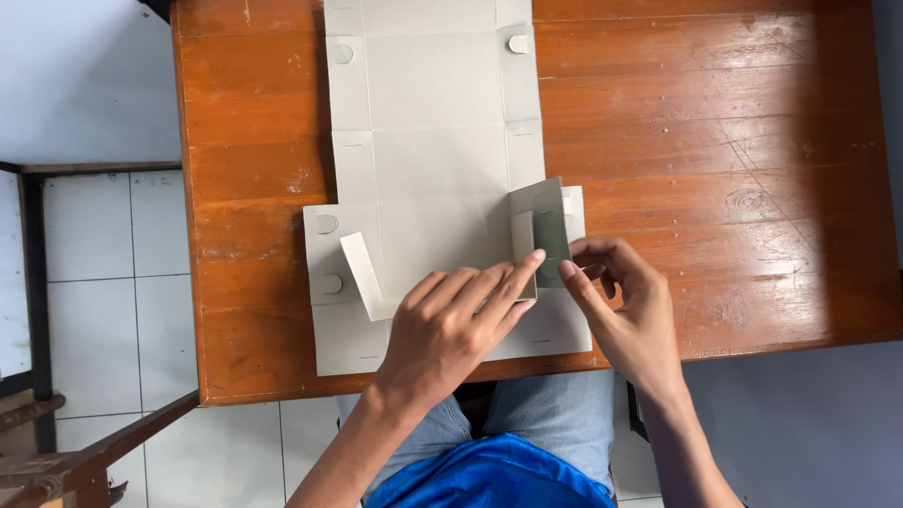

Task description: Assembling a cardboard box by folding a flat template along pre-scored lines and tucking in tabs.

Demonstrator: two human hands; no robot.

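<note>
I see the flat grey die-cut cardboard box blank (428, 179) lying unfolded on the brown wooden counter (715, 160). My left hand (451, 325) presses spread fingers on its near panel; my right hand (625, 301) pinches its raised side flap (544, 226).

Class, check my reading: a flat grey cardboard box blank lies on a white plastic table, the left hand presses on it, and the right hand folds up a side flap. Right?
Not quite: the head view shows the table is brown varnished wood, not white plastic. The rest holds: the cardboard blank lies flat, the left hand presses on it, and the right hand folds up a side flap.
</note>
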